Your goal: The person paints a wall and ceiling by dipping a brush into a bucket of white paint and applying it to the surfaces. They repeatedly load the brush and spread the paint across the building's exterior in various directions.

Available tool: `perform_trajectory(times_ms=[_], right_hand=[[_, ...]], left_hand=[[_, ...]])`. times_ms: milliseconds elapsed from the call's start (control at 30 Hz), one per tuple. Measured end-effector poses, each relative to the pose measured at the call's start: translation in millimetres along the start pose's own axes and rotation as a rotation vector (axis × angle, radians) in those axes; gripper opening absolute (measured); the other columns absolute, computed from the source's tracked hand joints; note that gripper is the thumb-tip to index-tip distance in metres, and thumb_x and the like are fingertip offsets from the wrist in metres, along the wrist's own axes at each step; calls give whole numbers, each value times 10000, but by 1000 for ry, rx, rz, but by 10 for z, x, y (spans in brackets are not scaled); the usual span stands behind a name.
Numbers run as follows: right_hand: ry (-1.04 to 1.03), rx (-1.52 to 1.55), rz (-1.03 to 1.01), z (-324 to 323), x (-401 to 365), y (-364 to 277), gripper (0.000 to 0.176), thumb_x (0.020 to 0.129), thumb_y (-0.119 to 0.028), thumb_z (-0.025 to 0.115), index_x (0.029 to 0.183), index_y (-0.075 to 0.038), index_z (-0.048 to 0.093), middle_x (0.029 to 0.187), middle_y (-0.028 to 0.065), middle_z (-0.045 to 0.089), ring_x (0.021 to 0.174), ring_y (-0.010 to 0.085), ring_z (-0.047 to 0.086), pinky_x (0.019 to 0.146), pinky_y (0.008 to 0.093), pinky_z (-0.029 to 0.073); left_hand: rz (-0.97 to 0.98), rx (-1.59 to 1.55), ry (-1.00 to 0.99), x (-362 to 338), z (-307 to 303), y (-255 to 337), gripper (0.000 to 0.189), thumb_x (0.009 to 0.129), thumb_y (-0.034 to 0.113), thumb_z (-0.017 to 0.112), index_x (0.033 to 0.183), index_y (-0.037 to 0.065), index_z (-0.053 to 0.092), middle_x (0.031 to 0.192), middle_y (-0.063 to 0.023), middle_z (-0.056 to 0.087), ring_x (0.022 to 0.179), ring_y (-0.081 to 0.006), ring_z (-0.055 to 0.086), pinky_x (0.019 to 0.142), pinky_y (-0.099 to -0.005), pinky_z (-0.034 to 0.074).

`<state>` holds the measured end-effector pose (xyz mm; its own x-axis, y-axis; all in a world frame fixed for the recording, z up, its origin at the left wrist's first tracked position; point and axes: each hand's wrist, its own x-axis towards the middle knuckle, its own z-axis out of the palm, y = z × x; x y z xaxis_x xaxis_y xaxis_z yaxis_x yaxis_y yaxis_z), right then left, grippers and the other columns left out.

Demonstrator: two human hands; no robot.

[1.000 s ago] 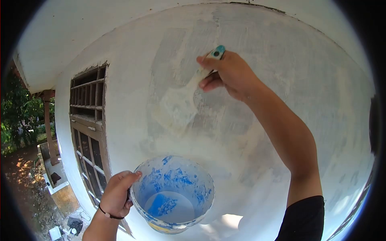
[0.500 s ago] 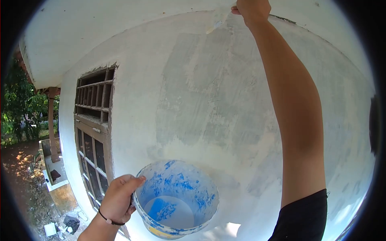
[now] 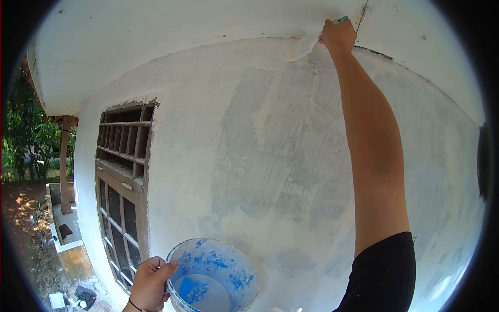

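My left hand [image 3: 149, 283] grips the near-left rim of a plastic bucket [image 3: 244, 260], thumb over the edge. Blue and white paint smears cover the bucket's inner wall, and white paint [image 3: 213, 294] lies in the bottom. High up, my right hand [image 3: 339, 36] is closed round a paintbrush [image 3: 306, 51], whose green handle end shows above the fist. Its pale bristles are bent against the top of the wall [image 3: 182, 182], just under the ceiling. Grey, streaky patches show on the wall below the brush.
A brown wooden window [image 3: 122, 182] with bars and an upper vent is set in the wall at left. Overhead is the white ceiling [image 3: 197, 23]. Beyond the wall's left end stand a post [image 3: 65, 166] and trees; assorted items lie on the ground below.
The view has tilted up, so the ceiling shows more and the bucket sits lower and further left. The brush has swept along the wall's top edge and its bristles now bend.
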<state>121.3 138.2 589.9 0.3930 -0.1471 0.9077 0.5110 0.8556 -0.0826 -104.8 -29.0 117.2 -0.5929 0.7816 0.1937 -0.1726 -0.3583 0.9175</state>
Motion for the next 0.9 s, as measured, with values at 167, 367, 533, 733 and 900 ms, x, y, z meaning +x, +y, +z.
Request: perform_trajectory(times_ms=[167,367,533,733,900], right_hand=[[90,-247,-195,-77,-66,-353,256,829,-177,460,971,22,536,822,214,640,804,319,639,714,392,514],[-82,-445,-577,299,-405,-763,211,853,-131,434,1006,-29,538,895,204,624,837,333,626,711,405,515],[-208,-448,-731,1077,-919,-745,107,843,-96,498,909,-33,553,849,164,585,773,301,632,621,359,537],[-262,-273,-640,1400,-1312,-1157,103,819,-121,541,864,-37,580,841,135,595,768,276,624,645,337,521],[-138,3,-479,1137,-1229,-1244,129,826,-113,514,937,-50,536,860,182,579,778,330,617,633,391,521]], left_hand=[[-21,-43,-11,91,14,-1,132,809,122,568,760,1,547,543,-44,551,314,-72,410,263,-186,268],[-37,-13,5,98,16,31,146,806,116,569,710,19,518,521,-42,530,294,-85,383,252,-204,250],[44,18,-35,-22,-161,-136,133,831,148,567,751,48,528,527,10,487,356,-55,372,319,-201,265],[140,124,-12,-133,-337,-254,186,858,239,560,892,62,607,522,63,479,349,-25,329,324,-199,213],[203,163,-27,-155,-310,-331,186,863,245,552,878,66,600,514,67,459,353,-28,320,329,-200,221]])
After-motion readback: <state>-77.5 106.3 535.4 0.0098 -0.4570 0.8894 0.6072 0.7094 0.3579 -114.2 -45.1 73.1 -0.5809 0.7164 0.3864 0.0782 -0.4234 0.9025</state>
